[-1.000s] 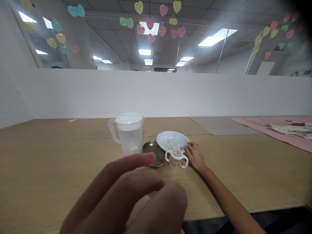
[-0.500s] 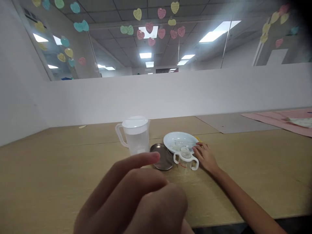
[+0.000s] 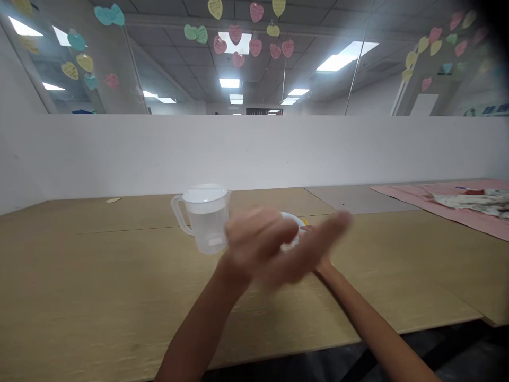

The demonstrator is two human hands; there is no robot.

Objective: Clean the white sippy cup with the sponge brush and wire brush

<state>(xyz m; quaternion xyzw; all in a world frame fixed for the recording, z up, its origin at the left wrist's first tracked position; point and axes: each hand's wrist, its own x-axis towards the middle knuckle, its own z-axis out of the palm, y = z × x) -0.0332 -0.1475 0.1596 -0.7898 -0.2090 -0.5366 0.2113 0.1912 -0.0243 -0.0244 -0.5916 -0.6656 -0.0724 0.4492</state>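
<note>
My left hand is stretched out over the wooden table, smeared by motion, with fingers pointing right. It covers the spot just right of a clear plastic jug with a white lid and a handle on its left. Behind the hand only a sliver of a white plate shows, with something yellow beside it. My right forearm runs in from the lower right. My right hand lies mostly hidden behind the left, by the plate. Whatever stands under the left hand is hidden.
A white partition wall closes the table's far side. A grey mat and a pink cloth with crumpled fabric lie at the right. A small pale scrap lies far left. The table's near edge runs along the bottom.
My left hand has moved away from the camera and out over the plate and small cup, hiding them and the steel lid. The view swung slightly. The right hand stays by the plate.
</note>
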